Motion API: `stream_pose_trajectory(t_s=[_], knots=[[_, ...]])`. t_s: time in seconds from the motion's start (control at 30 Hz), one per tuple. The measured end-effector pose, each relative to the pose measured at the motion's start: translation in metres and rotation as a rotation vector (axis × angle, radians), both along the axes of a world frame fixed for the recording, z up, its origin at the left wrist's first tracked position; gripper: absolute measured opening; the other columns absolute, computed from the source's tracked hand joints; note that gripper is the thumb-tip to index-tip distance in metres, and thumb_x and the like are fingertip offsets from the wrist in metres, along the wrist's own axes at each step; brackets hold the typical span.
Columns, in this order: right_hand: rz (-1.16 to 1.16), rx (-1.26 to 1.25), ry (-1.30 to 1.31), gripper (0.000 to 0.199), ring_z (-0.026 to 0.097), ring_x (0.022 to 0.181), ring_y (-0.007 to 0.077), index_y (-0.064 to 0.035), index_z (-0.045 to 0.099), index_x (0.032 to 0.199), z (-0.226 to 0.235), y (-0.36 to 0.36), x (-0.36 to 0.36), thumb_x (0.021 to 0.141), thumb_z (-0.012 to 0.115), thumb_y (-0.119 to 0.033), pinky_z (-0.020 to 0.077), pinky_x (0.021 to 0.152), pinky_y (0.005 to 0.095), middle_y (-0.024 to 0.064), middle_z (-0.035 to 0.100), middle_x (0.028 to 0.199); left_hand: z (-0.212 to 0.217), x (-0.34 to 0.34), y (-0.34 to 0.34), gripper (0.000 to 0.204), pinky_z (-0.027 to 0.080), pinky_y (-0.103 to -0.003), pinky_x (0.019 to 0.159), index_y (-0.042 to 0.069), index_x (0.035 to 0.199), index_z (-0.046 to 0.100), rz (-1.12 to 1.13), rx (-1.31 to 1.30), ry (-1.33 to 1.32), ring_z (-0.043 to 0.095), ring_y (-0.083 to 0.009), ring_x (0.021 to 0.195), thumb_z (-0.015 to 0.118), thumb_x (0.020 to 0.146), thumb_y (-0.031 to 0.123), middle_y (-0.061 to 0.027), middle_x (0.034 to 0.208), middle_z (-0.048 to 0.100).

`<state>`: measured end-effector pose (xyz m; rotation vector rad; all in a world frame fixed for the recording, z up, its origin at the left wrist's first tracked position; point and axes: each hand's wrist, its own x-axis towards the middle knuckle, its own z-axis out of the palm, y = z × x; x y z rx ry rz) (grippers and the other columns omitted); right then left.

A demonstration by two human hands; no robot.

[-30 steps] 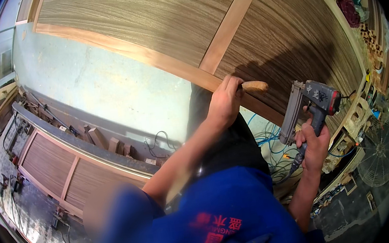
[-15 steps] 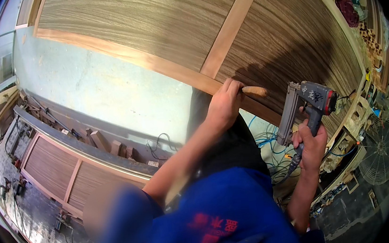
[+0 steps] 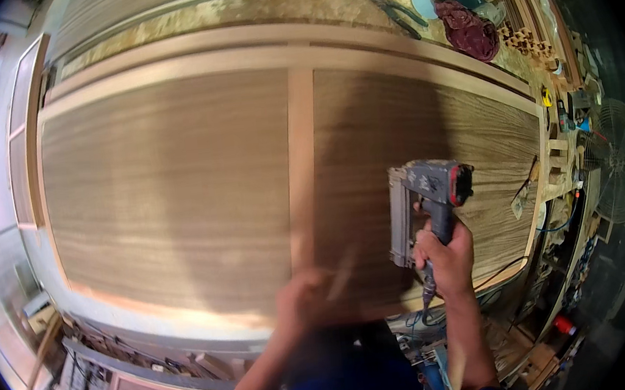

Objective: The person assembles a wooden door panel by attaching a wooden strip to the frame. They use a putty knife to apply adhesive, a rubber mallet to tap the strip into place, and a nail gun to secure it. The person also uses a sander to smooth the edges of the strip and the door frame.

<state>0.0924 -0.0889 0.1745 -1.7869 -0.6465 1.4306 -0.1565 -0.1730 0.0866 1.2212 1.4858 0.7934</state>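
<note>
A grey nail gun (image 3: 424, 202) hangs over the right half of a large veneered door panel (image 3: 174, 186), gripped by the right hand (image 3: 445, 257). The left hand (image 3: 312, 301), at eight o'clock from it, is too blurred to read. Workshop clutter, including a fan (image 3: 614, 163), lies toward three o'clock.

Our right hand (image 3: 447, 257) is fisted tight around a grip, arm reaching up from below. Left hand (image 3: 310, 302) is too blurry to read its pose.
</note>
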Motion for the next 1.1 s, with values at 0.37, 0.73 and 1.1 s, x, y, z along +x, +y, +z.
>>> stream_pose_trajectory(t_s=[0.37,0.73,1.1], knots=[[-0.045,0.05,-0.035,0.01,0.055,0.053,0.0063,-0.0025,0.062,0.093,-0.052,0.178,-0.067,0.092,0.071,-0.006,0.0434,0.049,0.0257,0.0007,0.061,0.062,-0.05,-0.033,0.106,0.009,0.051,-0.029,0.061,0.0,0.099,0.076,-0.118,-0.271,-0.015,0.066,-0.0152,0.064,0.068,0.096,0.001,-0.0075,0.076,0.07],[-0.05,-0.077,-0.014,0.01,0.052,0.052,0.0062,-0.0022,0.063,0.101,-0.058,0.206,-0.079,0.093,0.067,-0.001,0.0404,0.049,0.0244,-0.0009,0.058,0.063,-0.032,-0.032,0.133,0.01,0.059,-0.04,0.07,0.008,0.102,0.076,-0.213,-0.317,-0.04,0.075,-0.0325,0.079,0.067,0.097,0.01,-0.0155,0.09,0.077],[-0.008,-0.113,-0.083,0.033,0.054,0.055,0.0096,0.0097,0.059,0.126,-0.043,0.208,-0.085,0.094,0.061,0.004,0.0459,0.053,0.0265,-0.0004,0.05,0.074,-0.042,-0.037,0.123,0.017,0.061,-0.042,0.075,0.011,0.109,0.078,-0.243,-0.293,-0.065,0.076,-0.0363,0.088,0.067,0.095,0.011,-0.0149,0.1,0.078]])
